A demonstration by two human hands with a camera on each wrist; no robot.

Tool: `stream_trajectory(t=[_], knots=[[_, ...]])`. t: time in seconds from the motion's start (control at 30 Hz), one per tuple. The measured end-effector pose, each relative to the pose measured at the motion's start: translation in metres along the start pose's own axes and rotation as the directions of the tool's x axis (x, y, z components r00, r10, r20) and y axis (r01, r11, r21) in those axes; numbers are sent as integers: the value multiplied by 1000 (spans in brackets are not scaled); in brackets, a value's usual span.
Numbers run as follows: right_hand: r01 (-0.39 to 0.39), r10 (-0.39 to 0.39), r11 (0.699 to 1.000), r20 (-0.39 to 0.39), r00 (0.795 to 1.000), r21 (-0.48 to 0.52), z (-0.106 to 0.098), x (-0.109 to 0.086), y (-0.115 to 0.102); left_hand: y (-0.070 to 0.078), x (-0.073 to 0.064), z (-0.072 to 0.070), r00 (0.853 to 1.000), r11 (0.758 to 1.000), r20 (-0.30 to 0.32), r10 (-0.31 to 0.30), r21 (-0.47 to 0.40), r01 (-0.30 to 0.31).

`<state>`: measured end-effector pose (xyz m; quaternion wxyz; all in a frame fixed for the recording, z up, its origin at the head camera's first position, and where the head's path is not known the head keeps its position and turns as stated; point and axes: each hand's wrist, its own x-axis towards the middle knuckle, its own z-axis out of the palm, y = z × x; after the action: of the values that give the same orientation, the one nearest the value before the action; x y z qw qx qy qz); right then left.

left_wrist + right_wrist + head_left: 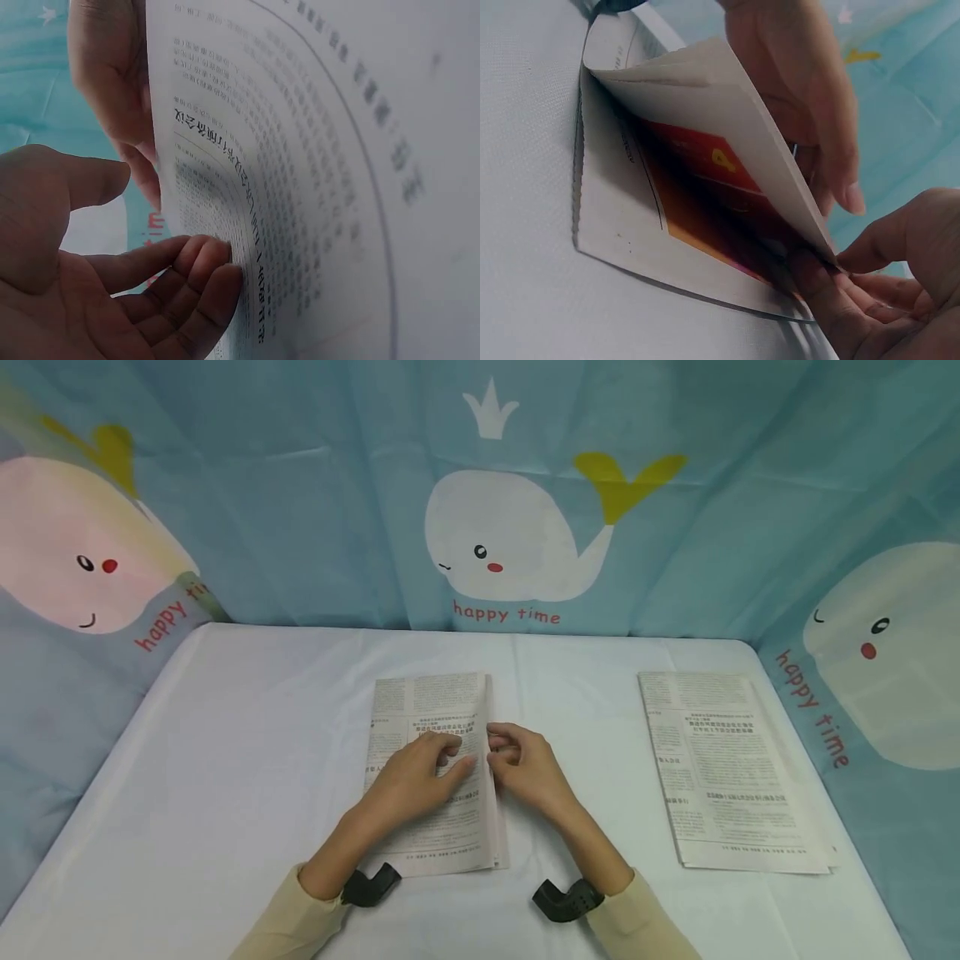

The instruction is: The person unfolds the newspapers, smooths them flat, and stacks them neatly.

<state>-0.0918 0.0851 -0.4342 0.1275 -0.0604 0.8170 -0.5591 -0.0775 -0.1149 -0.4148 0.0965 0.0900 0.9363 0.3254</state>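
Pinching the raised three-o'clock edge of a folded newspaper at six o'clock on a white tablecloth, the right hand faces a loose-fingered left hand hiding some print. A second newspaper lies at four o'clock; a blue whale-print curtain hangs at twelve. Sleeves are cut off.

The person's two arms are extending from the near side, the left forearm slanting far and rightward, the right forearm slanting far and leftward, with the hands facing each other and a narrow gap lying between them. The left hand is turning its back toward the head camera, its fingers bending loosely to the right and its thumb standing apart from them. The right hand is pointing far and left, its digits curling inward and pinching.
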Motion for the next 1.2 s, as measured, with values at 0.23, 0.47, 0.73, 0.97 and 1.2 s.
stream_trajectory(t=[0.23,0.47,0.73,0.97,1.2], knots=[[8,-10,999,53,999,43,-2,1,-3,4,-1,1,1000,998,-9,-3,-61,2],[28,-31,999,77,997,40,-2,1,-5,6,1,5,999,998,-34,14,-55,-16],[95,-92,994,53,994,-49,3,-1,-2,5,2,8,998,996,-68,8,-86,-13],[98,-95,992,36,995,-76,4,-4,-2,2,3,4,999,994,-28,-16,-110,13],[50,-51,997,-16,999,-59,4,-8,1,-11,-3,-14,999,980,-7,-43,-195,41]])
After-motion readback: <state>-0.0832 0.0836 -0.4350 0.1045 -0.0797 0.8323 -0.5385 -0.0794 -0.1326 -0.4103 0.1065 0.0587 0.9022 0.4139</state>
